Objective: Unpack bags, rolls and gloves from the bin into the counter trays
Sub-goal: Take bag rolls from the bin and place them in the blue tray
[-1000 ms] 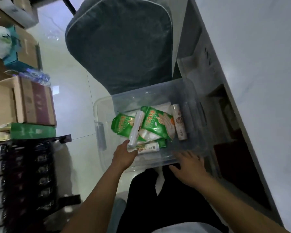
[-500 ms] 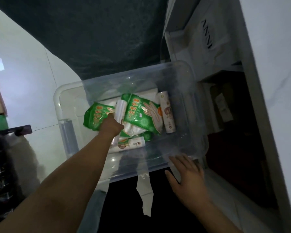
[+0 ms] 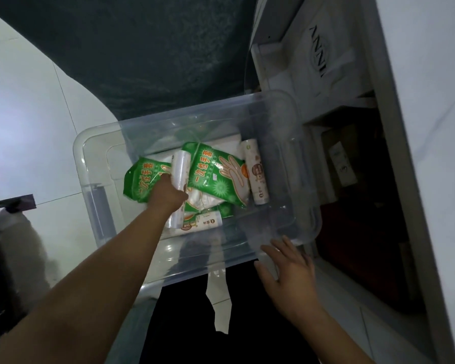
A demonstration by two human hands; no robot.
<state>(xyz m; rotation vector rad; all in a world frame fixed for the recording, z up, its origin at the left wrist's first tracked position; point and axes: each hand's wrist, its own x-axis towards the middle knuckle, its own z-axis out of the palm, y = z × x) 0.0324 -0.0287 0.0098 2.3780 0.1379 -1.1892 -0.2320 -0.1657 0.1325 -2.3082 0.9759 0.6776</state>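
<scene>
Down inside the clear bin, the left hand reaches in, its fingers wrapped around a clear plastic roll. That roll lies long-ways, pointing away from the person, between two green glove packs. Outside, the right hand spreads flat against the bin's near wall.

The left hand reaches down into the clear plastic bin on the floor, fingers wrapped around a clear roll of plastic bags lying between two green glove packets. A white labelled roll lies just beside the right packet. The right hand rests spread on the bin's near rim.
</scene>
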